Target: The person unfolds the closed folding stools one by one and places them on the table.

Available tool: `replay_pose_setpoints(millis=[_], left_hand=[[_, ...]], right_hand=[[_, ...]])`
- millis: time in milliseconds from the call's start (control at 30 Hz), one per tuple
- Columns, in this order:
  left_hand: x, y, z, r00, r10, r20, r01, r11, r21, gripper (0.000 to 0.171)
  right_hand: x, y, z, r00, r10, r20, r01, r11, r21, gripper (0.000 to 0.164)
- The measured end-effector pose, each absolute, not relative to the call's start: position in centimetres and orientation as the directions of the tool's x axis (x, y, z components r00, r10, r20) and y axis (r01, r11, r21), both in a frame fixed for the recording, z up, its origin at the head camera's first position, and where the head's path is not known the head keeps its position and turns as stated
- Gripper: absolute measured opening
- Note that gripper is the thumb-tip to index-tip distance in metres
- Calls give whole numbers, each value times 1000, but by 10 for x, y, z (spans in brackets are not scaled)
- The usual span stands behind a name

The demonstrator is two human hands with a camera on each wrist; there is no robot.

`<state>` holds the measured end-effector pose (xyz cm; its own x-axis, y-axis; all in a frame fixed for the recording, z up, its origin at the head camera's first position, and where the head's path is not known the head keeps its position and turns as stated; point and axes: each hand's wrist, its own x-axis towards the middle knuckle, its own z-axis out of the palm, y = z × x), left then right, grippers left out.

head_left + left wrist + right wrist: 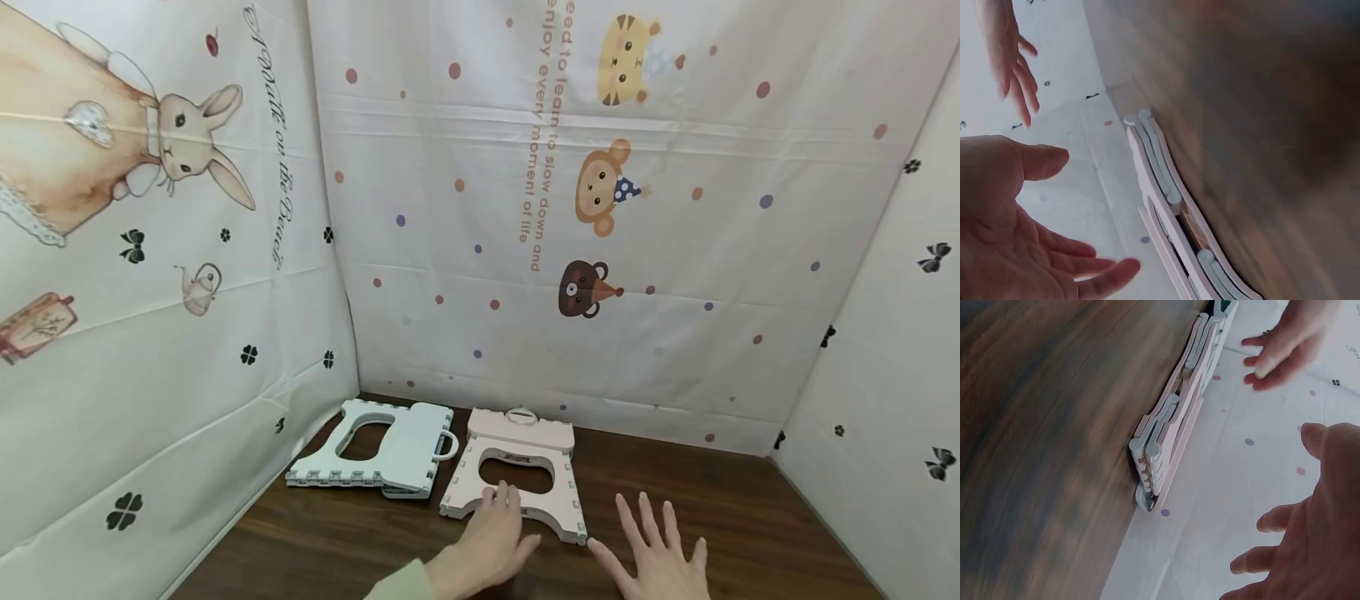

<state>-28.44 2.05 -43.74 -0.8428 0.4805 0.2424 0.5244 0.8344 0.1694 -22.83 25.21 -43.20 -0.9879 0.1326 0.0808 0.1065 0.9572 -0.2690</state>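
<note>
A folded pale pink step stool (540, 502) lies flat on the dark wooden table, its oval opening and small loop handle facing up. Over its near edge is my left hand (491, 537), fingers pointing forward; in the left wrist view its fingers are loosely bent, apart from the stool, with nothing in them. To the right of the stool's near corner hovers my right hand (660, 562), fingers spread and holding nothing. Both wrist views show the stool's layered pink and grey-green side from low down.
A second folded step stool, pale mint (412, 442), lies to the left of the pink one, close to the wall. Printed white cloth (420, 333) hangs along the back and both sides. Bare brown tabletop (675, 475) extends to the right.
</note>
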Motion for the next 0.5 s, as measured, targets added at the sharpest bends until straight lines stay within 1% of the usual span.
replay_pose_setpoints(millis=[167, 233, 267, 333, 400, 500], left_hand=[[-309, 56, -428, -871, 456, 183, 489, 842, 229, 67], [-321, 71, -428, -890, 427, 159, 455, 851, 261, 66], [-327, 78, -430, -896, 415, 160, 444, 860, 253, 64], [-339, 92, -434, -903, 396, 167, 427, 872, 240, 55], [-349, 104, -439, -916, 366, 166, 398, 882, 253, 44], [-361, 118, -444, -942, 305, 142, 332, 909, 252, 42]], right_hand=[[-228, 259, -429, -988, 140, 66, 119, 958, -259, 96], [-228, 261, -429, -988, 138, 74, 116, 962, -248, 96], [-227, 262, -429, -987, 138, 78, 115, 963, -243, 96], [-227, 264, -430, -987, 138, 76, 117, 965, -236, 95], [-226, 265, -431, -988, 141, 69, 122, 965, -231, 95], [-226, 265, -432, -988, 142, 56, 125, 965, -232, 94]])
